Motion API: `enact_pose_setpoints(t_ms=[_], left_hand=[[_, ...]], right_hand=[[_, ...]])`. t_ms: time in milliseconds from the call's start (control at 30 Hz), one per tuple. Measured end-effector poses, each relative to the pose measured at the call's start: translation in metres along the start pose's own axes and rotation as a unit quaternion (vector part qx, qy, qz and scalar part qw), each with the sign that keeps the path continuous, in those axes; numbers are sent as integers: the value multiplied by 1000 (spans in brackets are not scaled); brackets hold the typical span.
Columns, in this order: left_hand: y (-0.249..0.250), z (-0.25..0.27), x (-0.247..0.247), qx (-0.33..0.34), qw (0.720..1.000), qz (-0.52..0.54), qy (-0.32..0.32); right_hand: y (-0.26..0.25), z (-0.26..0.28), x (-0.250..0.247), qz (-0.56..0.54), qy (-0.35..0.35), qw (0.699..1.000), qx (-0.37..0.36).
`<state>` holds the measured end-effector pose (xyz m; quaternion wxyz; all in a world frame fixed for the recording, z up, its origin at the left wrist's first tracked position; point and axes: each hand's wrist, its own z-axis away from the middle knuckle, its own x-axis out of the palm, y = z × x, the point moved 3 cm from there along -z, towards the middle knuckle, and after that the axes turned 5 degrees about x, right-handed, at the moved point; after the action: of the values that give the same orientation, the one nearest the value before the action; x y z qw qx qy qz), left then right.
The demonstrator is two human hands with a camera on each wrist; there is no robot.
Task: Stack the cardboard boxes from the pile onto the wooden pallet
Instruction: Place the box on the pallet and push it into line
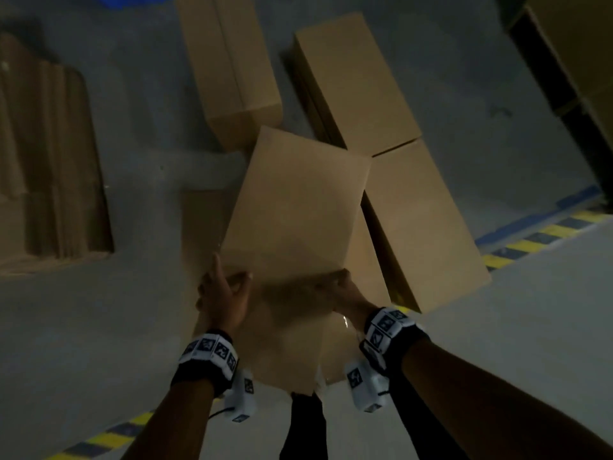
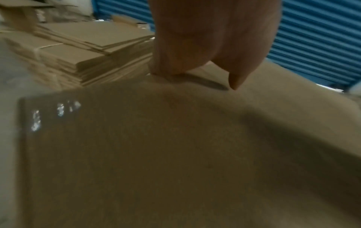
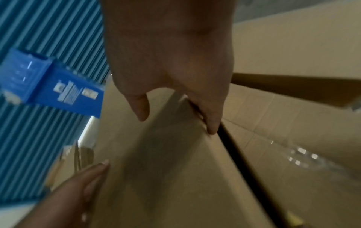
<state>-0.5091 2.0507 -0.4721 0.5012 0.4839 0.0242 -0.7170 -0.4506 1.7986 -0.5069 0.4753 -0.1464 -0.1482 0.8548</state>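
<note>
A plain cardboard box (image 1: 295,207) sits tilted on top of another taped box (image 1: 282,346) in the middle of the head view. My left hand (image 1: 225,290) grips its near left corner, with the fingers (image 2: 162,67) curled over the edge and the thumb on the cardboard. My right hand (image 1: 345,287) grips the near right corner; in the right wrist view its fingers (image 3: 212,123) hook over the box's (image 3: 166,169) right edge. No wooden pallet shows clearly.
Three more boxes lie on the grey floor: one far left (image 1: 229,68), one far right (image 1: 351,81), one close on the right (image 1: 421,220). Flattened cardboard (image 1: 49,154) is stacked at left. Stacked cartons (image 1: 580,44) stand top right. A yellow-black floor stripe (image 1: 530,240) runs diagonally.
</note>
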Motion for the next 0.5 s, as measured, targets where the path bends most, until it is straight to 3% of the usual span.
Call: enact_pose_setpoints(t_ms=[100, 167, 267, 367, 500], left_hand=[[-2, 9, 6, -13, 998, 67, -4], [-3, 19, 9, -8, 989, 143, -33], [-19, 23, 20, -10, 974, 217, -71], [-6, 35, 13, 14, 976, 201, -87], [24, 47, -9, 26, 953, 300, -34]], right_hand=[[-15, 23, 2, -36, 80, 996, -11], [-33, 48, -2, 36, 161, 985, -42], [-54, 79, 1, 161, 223, 953, -123], [-67, 99, 18, 219, 201, 935, -193], [-62, 95, 60, 209, 87, 945, -237]])
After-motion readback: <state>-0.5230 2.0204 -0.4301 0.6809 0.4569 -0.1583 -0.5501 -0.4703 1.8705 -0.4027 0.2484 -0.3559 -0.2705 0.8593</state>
